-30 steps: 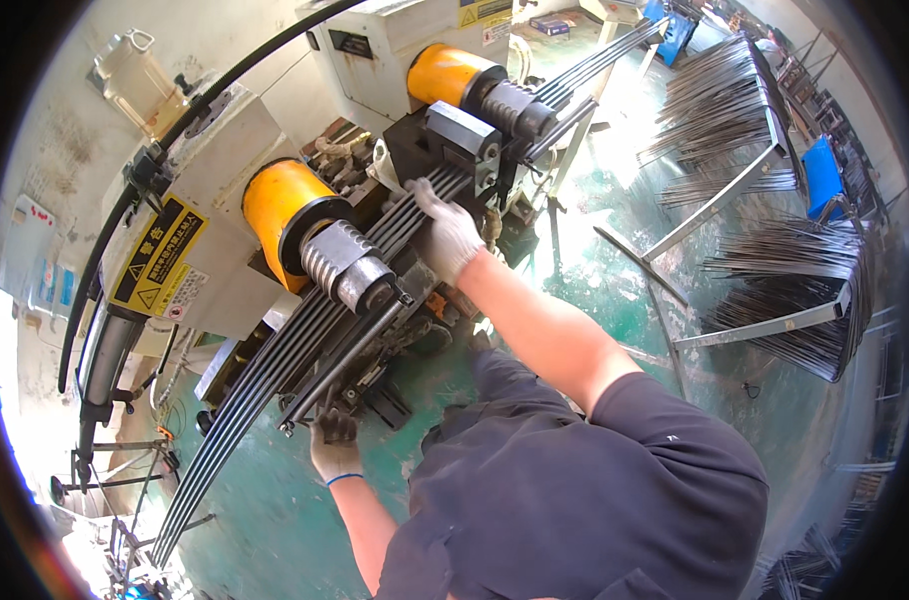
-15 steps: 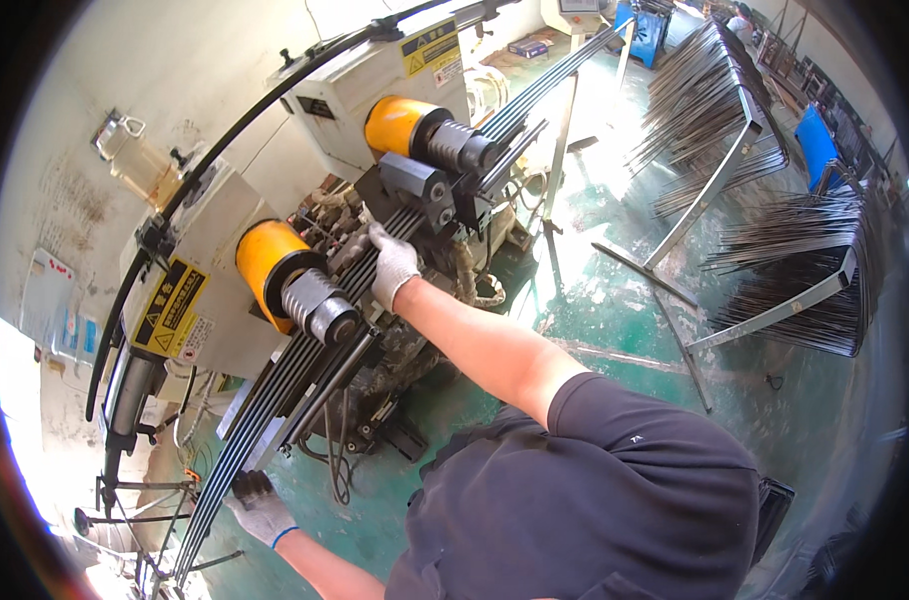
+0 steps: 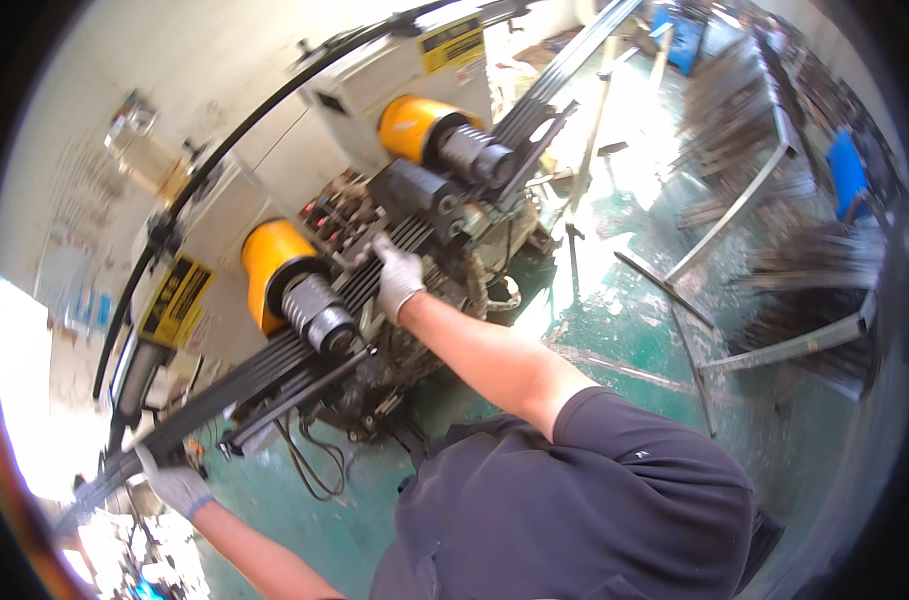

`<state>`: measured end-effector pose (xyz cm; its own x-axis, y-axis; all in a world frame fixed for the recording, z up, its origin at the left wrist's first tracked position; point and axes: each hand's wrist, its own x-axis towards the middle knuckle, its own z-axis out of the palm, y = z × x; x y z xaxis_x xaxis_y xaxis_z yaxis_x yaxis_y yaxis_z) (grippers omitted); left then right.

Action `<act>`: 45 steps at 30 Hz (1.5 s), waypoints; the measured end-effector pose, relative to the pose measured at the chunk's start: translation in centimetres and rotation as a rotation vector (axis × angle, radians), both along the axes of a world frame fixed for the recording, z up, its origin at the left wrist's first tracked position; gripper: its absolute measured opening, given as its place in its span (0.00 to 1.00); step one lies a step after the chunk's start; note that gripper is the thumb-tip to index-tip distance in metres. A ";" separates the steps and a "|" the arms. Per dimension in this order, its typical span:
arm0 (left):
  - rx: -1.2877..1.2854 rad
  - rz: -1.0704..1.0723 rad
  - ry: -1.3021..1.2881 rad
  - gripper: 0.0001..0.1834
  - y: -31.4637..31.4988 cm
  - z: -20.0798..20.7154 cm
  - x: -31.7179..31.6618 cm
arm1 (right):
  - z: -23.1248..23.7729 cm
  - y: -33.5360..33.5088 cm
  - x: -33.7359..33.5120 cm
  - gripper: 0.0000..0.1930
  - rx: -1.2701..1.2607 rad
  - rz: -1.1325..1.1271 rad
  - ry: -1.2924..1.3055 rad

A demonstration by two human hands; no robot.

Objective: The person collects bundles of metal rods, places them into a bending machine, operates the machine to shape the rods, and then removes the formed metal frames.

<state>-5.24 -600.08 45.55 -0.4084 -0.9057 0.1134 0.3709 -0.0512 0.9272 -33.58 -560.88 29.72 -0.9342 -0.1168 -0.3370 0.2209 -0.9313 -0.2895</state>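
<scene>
Several long dark metal bars [image 3: 237,376] lie side by side, running diagonally through a machine past two yellow-collared rollers. My left hand [image 3: 178,487], in a pale work glove, grips the bars near their lower left stretch, thumb on the upper side and fingers mostly hidden beneath. Between the two rollers, my gloved right hand [image 3: 402,280] is closed around the same bars, its fingers partly hidden. The near roller [image 3: 318,312] with its yellow collar stands just left of my right hand; the far roller [image 3: 475,153] is beyond it.
A dark curved hose [image 3: 240,140] arches over the pale machine housings [image 3: 360,100]. Cables [image 3: 310,470] hang beneath the machine. On the right, metal stands [image 3: 740,215] hold piles of thin dark rods, blurred, beside a blue panel [image 3: 848,175]. The floor [image 3: 625,330] is worn green.
My left hand has moved left and slightly up, and the lower left stretch of the bars has swung that way too. My right hand keeps its place between the rollers. The whole view has shifted slightly.
</scene>
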 end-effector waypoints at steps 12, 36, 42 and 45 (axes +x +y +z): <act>-0.449 -0.034 -0.222 0.19 13.5 16.1 -9.6 | 0.2 0.2 0.5 0.04 -0.082 0.009 0.077; -1.320 -0.147 -0.560 0.20 25.6 18.8 -20.2 | 0.0 1.7 0.7 0.03 -0.113 0.105 0.184; -1.303 -0.192 -0.578 0.23 25.7 18.8 -20.5 | -0.5 1.9 0.1 0.03 -0.106 0.077 0.205; -1.365 -0.207 -0.526 0.24 24.7 18.4 -20.9 | -0.8 2.0 0.3 0.03 -0.056 0.098 0.232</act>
